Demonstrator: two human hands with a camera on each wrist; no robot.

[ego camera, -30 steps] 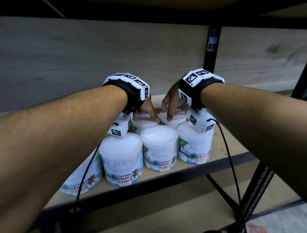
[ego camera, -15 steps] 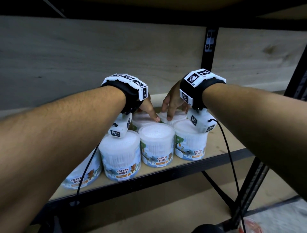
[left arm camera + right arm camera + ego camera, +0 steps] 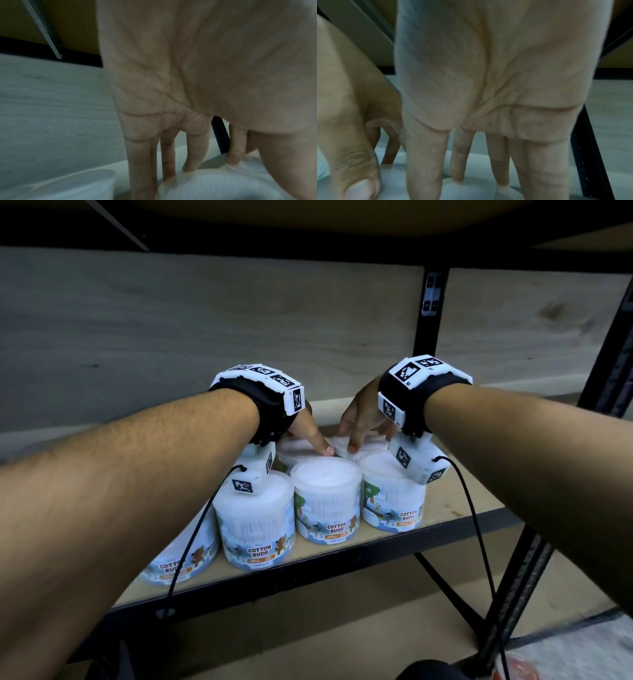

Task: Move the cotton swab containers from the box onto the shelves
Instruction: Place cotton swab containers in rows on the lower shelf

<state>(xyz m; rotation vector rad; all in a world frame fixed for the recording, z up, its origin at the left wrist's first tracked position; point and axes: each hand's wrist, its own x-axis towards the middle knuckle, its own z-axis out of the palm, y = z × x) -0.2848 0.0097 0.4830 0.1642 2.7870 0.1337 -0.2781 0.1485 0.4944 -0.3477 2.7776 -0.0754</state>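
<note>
Several clear cotton swab containers with "COTTON BUDS" labels stand on the wooden shelf (image 3: 455, 501). Three of the front row (image 3: 255, 518) (image 3: 327, 498) (image 3: 394, 498) are in plain view. My left hand (image 3: 308, 433) reaches over them and grips the lid of a back-row container (image 3: 293, 445); its fingers (image 3: 195, 155) hang over the far rim of the lid (image 3: 214, 185). My right hand (image 3: 359, 422) grips the neighbouring back container (image 3: 371, 446) the same way, thumb (image 3: 356, 175) on the near rim and fingers (image 3: 458, 162) on the far one. The box is out of view.
Another container (image 3: 185, 553) stands at the front left, half hidden by my left forearm. A black upright post (image 3: 430, 313) and a wooden back panel (image 3: 205, 337) close the shelf behind. The shelf above (image 3: 308, 220) hangs low. Bare shelf board lies to the right of the containers.
Both hands stay on the two back-row containers. Only the head view has shifted slightly.
</note>
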